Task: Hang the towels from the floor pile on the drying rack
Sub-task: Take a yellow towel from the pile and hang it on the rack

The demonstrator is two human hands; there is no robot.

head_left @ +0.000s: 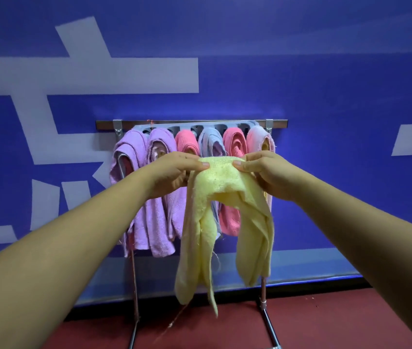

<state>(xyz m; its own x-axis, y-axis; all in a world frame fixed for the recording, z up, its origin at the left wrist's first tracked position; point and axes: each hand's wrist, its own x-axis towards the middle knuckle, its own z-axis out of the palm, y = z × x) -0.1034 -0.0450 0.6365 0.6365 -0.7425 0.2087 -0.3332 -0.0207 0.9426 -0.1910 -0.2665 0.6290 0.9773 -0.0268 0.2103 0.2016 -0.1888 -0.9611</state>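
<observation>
- While both forearms reach in from the lower corners toward mid-frame, the left hand point(172, 172) and the right hand point(265, 172) sit level with each other, close together but not touching.
- Each hand pinches the top fold of the yellow towel point(225, 182), thumb on the near face and fingers curled behind, so both are clamped on the cloth.
- That towel bridges the small gap between the hands at frame centre and droops in two tails. The left tail is longer, and its frayed tip ends low, over the red floor point(325, 323).
- It hangs in front of the drying rack point(199, 122), just below the top bar; whether it touches the rack I cannot tell.
- Six hung towels point(154, 217) crowd the bar side by side: two purple, pink, blue-grey, pink, pale pink.
- Bare blue wall point(313, 102) lies on either side of the rack, and the rack's legs run down to the floor at lower centre.
</observation>
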